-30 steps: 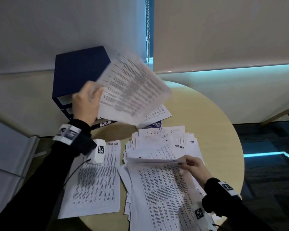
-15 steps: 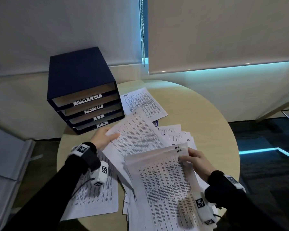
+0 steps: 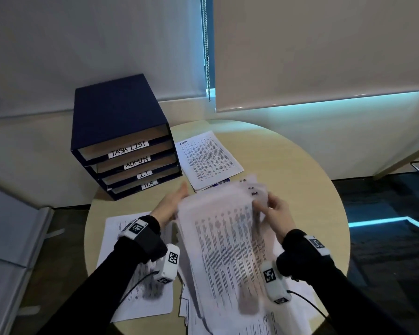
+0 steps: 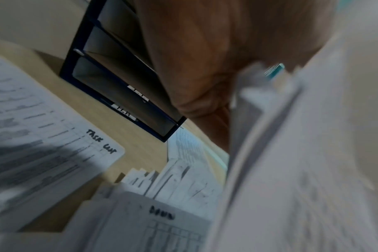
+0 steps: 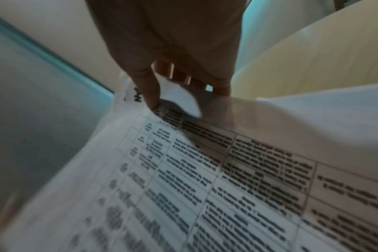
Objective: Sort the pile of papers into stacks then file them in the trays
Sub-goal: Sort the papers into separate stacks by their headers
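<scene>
Several sheets are lifted off the pile as one bundle (image 3: pixel 224 240), blurred, above the middle of the table (image 3: pixel 300 170). Right hand (image 3: pixel 275 213) pinches the bundle's far right corner, thumb (image 5: pixel 148 88) on top and fingers under. Left hand (image 3: pixel 171 205) is at the bundle's left edge with fingers extended flat. Can't tell if it actually grips.

Bundle's long axis runs away from the person, top edge pointing roughly at the tray unit (image 3: pixel 121 131). From the bundle, the trays sit up and left, so the left hand is the nearer one to them. Labels read TASK LIST, ADMIN, I.T., H.R. top to bottom.

Left of the bundle: a sorted sheet marked TASK LIST (image 4: pixel 43 145) flat on the table. Beyond the bundle, just right of the trays: another printed stack (image 3: pixel 208 160). Under the bundle: rest of the pile (image 3: pixel 228 320), still fanned.

Judgement: sorting step, not filing yet. Heading on the held sheets too blurred to read.
</scene>
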Demonstrator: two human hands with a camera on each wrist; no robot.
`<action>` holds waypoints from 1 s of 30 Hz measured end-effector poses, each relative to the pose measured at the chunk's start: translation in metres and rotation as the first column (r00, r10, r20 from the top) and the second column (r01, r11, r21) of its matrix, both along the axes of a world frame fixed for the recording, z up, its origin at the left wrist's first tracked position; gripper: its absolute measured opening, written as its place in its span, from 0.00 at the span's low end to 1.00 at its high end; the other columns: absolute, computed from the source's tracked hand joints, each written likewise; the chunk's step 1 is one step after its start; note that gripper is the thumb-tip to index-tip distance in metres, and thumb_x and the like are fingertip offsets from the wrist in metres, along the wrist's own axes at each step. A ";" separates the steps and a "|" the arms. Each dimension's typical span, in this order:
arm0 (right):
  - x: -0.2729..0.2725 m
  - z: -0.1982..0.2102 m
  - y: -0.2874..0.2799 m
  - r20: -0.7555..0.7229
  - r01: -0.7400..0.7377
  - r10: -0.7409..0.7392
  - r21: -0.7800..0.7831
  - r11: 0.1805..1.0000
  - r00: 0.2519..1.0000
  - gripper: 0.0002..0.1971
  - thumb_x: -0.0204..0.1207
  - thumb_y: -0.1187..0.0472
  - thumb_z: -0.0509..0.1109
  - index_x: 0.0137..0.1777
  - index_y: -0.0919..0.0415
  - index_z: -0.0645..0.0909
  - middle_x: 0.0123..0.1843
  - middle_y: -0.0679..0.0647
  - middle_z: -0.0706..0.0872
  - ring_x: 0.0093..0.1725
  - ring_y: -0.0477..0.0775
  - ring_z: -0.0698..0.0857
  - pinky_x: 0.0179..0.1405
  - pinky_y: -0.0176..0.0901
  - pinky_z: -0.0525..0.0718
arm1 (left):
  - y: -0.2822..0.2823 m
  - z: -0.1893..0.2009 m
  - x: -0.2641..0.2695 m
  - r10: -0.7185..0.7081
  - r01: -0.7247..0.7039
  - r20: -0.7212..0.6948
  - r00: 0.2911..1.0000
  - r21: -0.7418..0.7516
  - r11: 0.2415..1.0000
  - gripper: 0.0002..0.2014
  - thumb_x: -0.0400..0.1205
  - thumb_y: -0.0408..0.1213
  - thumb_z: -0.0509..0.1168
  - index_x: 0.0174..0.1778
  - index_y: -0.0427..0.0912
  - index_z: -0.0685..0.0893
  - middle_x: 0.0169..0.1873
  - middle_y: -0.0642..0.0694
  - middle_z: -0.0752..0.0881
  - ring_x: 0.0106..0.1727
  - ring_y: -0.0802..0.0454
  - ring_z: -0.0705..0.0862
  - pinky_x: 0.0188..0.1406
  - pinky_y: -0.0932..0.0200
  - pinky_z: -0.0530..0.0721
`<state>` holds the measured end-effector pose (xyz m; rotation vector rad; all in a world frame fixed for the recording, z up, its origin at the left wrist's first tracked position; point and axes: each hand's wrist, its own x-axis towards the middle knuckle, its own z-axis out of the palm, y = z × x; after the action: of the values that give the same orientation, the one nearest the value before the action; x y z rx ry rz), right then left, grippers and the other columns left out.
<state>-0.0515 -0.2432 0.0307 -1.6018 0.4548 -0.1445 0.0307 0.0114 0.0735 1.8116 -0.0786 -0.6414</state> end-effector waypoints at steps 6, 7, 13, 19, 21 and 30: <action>0.003 0.066 -0.007 0.319 0.176 -0.229 0.187 0.967 0.920 0.20 0.78 0.71 0.69 0.64 0.53 0.69 0.50 0.55 0.88 0.49 0.51 0.86 0.51 0.43 0.84 | -0.020 0.028 -0.016 0.091 -0.056 0.197 0.976 -0.179 0.982 0.39 0.68 0.63 0.70 0.71 0.49 0.69 0.59 0.50 0.83 0.57 0.55 0.86 0.62 0.45 0.84; 0.001 0.075 -0.003 0.363 0.147 -0.225 0.230 0.962 0.904 0.24 0.78 0.70 0.69 0.68 0.52 0.66 0.49 0.53 0.88 0.49 0.50 0.87 0.51 0.43 0.85 | -0.030 0.031 -0.023 0.139 -0.096 0.270 0.953 -0.167 0.981 0.32 0.74 0.54 0.69 0.72 0.49 0.68 0.63 0.50 0.81 0.58 0.55 0.85 0.64 0.42 0.82; -0.005 0.076 0.025 0.377 0.086 -0.130 0.130 0.988 0.917 0.11 0.69 0.62 0.70 0.51 0.54 0.79 0.49 0.54 0.85 0.48 0.48 0.82 0.49 0.42 0.81 | -0.059 0.015 -0.055 0.426 -0.312 0.468 0.774 -0.304 0.900 0.20 0.87 0.39 0.56 0.67 0.71 0.63 0.67 0.53 0.76 0.65 0.56 0.80 0.63 0.52 0.82; 0.005 0.053 0.022 0.282 0.211 -0.250 0.163 0.964 0.926 0.13 0.71 0.67 0.68 0.56 0.67 0.75 0.47 0.49 0.81 0.43 0.43 0.79 0.42 0.36 0.77 | -0.053 -0.007 -0.046 0.506 -0.420 0.224 0.833 -0.339 0.842 0.17 0.87 0.33 0.57 0.71 0.47 0.62 0.52 0.53 0.81 0.51 0.64 0.84 0.56 0.54 0.86; 0.011 0.048 0.020 0.246 0.222 -0.264 0.188 0.957 0.932 0.12 0.76 0.72 0.63 0.59 0.67 0.72 0.48 0.49 0.78 0.46 0.45 0.77 0.43 0.37 0.76 | -0.051 -0.014 -0.040 0.506 -0.440 0.154 0.849 -0.326 0.837 0.15 0.87 0.36 0.57 0.69 0.44 0.64 0.57 0.44 0.83 0.57 0.49 0.84 0.62 0.39 0.83; 0.011 -0.005 0.029 -0.039 0.056 -0.055 0.028 0.998 0.998 0.13 0.83 0.72 0.50 0.64 0.63 0.66 0.58 0.57 0.79 0.52 0.51 0.79 0.47 0.41 0.80 | -0.049 -0.057 -0.037 0.353 -0.355 0.048 0.935 0.057 0.933 0.26 0.82 0.55 0.61 0.74 0.48 0.70 0.58 0.56 0.79 0.59 0.52 0.80 0.64 0.48 0.79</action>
<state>-0.0402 -0.2144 0.0257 -1.5667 0.5291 -0.1489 -0.0065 -0.0373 0.0164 1.8394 0.2431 -0.3560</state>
